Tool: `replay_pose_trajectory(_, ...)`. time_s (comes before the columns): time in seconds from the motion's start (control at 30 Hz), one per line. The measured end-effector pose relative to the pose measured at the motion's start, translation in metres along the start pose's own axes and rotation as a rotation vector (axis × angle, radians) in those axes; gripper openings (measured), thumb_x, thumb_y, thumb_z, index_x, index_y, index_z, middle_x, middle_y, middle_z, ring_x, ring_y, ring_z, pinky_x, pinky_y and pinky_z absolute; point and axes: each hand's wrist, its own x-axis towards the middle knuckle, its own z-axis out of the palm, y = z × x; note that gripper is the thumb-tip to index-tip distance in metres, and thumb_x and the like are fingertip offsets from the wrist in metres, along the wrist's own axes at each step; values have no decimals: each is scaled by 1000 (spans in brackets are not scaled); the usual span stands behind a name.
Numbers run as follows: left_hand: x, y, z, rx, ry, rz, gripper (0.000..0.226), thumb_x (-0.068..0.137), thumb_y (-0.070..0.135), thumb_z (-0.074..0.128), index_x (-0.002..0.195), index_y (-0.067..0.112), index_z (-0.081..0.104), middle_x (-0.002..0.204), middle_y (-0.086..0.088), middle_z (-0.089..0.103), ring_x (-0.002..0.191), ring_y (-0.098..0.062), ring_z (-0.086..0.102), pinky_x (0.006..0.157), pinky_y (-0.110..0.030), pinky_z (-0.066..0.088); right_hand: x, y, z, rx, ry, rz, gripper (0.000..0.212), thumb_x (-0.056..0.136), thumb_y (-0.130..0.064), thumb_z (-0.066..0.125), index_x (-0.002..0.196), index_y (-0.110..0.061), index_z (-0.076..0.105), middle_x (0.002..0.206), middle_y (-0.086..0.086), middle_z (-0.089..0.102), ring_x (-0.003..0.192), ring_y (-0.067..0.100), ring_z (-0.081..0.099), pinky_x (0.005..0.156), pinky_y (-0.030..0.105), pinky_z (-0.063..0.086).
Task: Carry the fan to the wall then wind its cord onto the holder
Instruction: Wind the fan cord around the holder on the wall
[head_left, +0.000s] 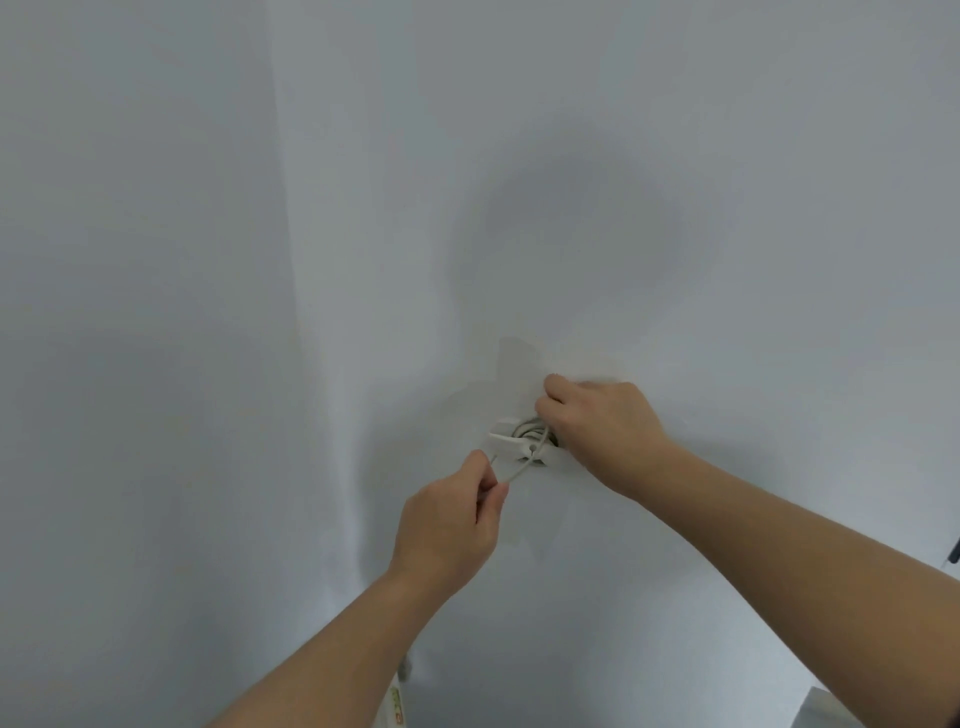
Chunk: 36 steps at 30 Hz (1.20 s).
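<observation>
A small white cord holder (511, 445) is fixed to the white wall (260, 260), with several turns of grey-white cord (529, 431) wound behind it. My left hand (447, 525) pinches a loose stretch of the cord just below and left of the holder. My right hand (602, 431) rests against the wall at the holder's right side, fingers curled on the wound cord. A white part of the fan (397, 706) with a coloured label shows at the bottom edge, mostly hidden by my left forearm.
The wall fills almost the whole view, with a vertical corner line (306, 312) left of centre. A pale patch of tape or paper (519, 364) surrounds the holder. A grey-white object's corner (826, 712) shows at the bottom right.
</observation>
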Motion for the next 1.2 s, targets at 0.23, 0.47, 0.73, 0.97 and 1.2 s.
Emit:
replay_pose_trajectory(0.23,0,7,9,27,-208,92,14,96,25,44,84,22,38,59,5,43,62,-24,47,58,-37,39,-11,11,1,-57,-42,-121,40,37,13,73,60,-13,52,63,2,46,39,20,24,47,20,-5)
replay_pose_trajectory(0.47,-1,6,6,-69,-302,143,7,92,19,45,85,21,45,69,0,59,60,-19,47,57,-36,43,-16,20,3,-33,-113,-114,26,54,1,74,67,-19,64,67,-2,48,40,20,45,41,23,8)
replay_pose_trajectory(0.73,-1,17,13,-137,-430,129,4,96,20,49,93,21,52,75,1,69,49,6,50,50,-12,33,-16,19,-10,189,-155,-120,22,89,-28,45,81,-17,63,81,-4,54,63,24,53,54,30,34)
replay_pose_trajectory(0.97,-1,21,22,-295,-575,-24,21,97,14,41,103,33,48,82,4,68,51,-4,58,59,-26,50,-24,25,-3,164,-105,-59,18,86,-38,56,75,-26,65,68,-5,54,54,20,53,49,26,35)
replay_pose_trajectory(1.2,-10,14,21,-501,-728,-305,23,98,19,43,84,11,60,77,-12,73,67,-24,69,69,-34,51,-23,24,-4,130,-88,-97,13,80,-32,60,70,-26,64,62,-5,54,47,18,39,47,24,25)
